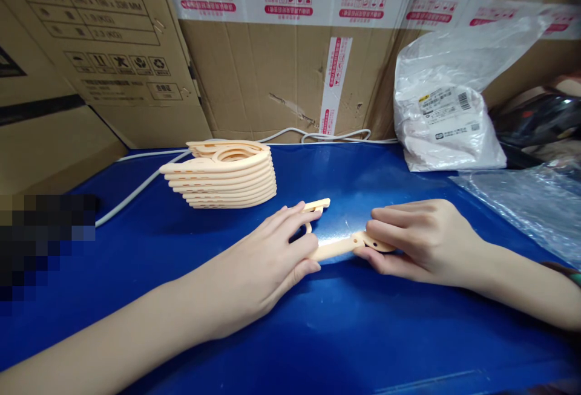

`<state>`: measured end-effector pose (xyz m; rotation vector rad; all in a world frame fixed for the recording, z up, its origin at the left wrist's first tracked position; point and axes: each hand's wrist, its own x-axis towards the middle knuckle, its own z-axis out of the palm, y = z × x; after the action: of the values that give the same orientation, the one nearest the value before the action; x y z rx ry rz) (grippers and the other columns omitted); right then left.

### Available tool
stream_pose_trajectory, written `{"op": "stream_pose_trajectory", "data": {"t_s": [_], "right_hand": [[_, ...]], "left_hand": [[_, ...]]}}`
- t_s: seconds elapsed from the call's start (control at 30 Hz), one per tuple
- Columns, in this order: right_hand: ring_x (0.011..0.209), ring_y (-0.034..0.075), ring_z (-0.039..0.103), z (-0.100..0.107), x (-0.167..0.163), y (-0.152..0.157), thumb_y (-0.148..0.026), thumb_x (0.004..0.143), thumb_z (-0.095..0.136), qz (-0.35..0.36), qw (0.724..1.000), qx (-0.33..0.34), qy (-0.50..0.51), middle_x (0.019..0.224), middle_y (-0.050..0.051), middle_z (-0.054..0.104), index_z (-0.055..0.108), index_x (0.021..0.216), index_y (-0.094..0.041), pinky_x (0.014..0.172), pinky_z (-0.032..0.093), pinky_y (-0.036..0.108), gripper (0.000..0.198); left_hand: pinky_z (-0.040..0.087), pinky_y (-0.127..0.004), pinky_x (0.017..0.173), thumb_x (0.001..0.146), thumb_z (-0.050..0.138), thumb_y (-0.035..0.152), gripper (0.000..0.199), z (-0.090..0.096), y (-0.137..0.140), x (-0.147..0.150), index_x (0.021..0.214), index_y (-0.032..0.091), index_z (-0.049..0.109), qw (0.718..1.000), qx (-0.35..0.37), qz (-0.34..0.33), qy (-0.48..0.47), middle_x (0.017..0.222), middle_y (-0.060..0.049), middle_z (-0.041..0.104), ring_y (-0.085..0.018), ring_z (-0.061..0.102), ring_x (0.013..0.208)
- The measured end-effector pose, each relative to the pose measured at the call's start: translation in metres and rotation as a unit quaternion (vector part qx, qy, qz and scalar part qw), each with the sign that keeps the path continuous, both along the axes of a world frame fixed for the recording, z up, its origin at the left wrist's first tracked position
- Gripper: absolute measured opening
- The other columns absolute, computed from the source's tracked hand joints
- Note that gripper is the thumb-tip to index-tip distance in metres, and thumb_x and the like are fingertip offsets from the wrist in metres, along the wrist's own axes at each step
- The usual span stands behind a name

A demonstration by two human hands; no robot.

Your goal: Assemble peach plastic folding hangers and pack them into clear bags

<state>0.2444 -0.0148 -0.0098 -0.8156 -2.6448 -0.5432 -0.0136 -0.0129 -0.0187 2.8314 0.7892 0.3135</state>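
Between my hands, just above the blue table top (345, 328), is a cream plastic folding hanger (336, 248) with a jointed arm. My left hand (272, 256) is closed around its left part, thumb below and fingers over the top, so much of that part is hidden. At the other end, my right hand (415, 241) pinches the short piece by the joint between thumb and curled fingers. Behind my left hand stands a neat stack of several matching cream hangers (227, 180), lying flat on one another.
Cardboard boxes (267, 68) wall off the back and left. A white plastic bag (447, 123) with a label stands at the back right, beside clear plastic wrap (521, 201). A white cable (136, 192) runs along the back edge and left side.
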Motion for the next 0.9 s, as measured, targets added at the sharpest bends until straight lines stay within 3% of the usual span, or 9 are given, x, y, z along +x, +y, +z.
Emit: {"op": "stream_pose_trajectory", "data": {"t_s": [0.2, 0.37, 0.53, 0.9], "right_hand": [[0.045, 0.009, 0.042, -0.0006, 0.0020, -0.0002, -0.034, 0.098, 0.042, -0.004, 1.000, -0.011, 0.001, 0.054, -0.003, 0.047, 0.052, 0.062, -0.020, 0.049, 0.029, 0.024, 0.039], [0.045, 0.008, 0.040, -0.0031, 0.0036, 0.0016, -0.033, 0.097, 0.044, -0.004, 0.996, -0.087, 0.025, 0.055, -0.004, 0.045, 0.048, 0.061, -0.019, 0.047, 0.026, 0.025, 0.039], [0.045, 0.008, 0.037, -0.0052, 0.0033, 0.0023, -0.033, 0.096, 0.046, -0.007, 0.988, -0.144, 0.050, 0.054, -0.004, 0.042, 0.045, 0.059, -0.019, 0.047, 0.024, 0.025, 0.039], [0.043, 0.007, 0.034, -0.0062, 0.0020, 0.0026, -0.032, 0.094, 0.049, 0.002, 0.989, -0.137, 0.063, 0.052, -0.005, 0.042, 0.043, 0.058, -0.020, 0.046, 0.023, 0.026, 0.039]], "left_hand": [[0.026, -0.044, 0.118, 0.103, 0.029, 0.031, 0.029, -0.0007, 0.0008, -0.0007, 0.100, 0.019, 0.055, 1.000, -0.008, 0.003, -0.002, 0.142, -0.012, 0.045, -0.024, 0.022, 0.145], [0.024, -0.043, 0.119, 0.104, 0.027, 0.032, 0.032, -0.0016, 0.0016, -0.0010, 0.110, 0.017, 0.054, 1.000, -0.001, 0.003, 0.005, 0.146, -0.013, 0.041, -0.023, 0.021, 0.146], [0.023, -0.043, 0.119, 0.104, 0.026, 0.032, 0.033, -0.0004, 0.0007, 0.0000, 0.108, 0.018, 0.055, 1.000, -0.018, 0.004, 0.007, 0.144, -0.011, 0.042, -0.022, 0.018, 0.146], [0.024, -0.043, 0.119, 0.104, 0.026, 0.033, 0.033, -0.0010, 0.0009, -0.0017, 0.111, 0.018, 0.055, 1.000, -0.007, -0.001, 0.009, 0.145, -0.012, 0.041, -0.022, 0.019, 0.146]]}}
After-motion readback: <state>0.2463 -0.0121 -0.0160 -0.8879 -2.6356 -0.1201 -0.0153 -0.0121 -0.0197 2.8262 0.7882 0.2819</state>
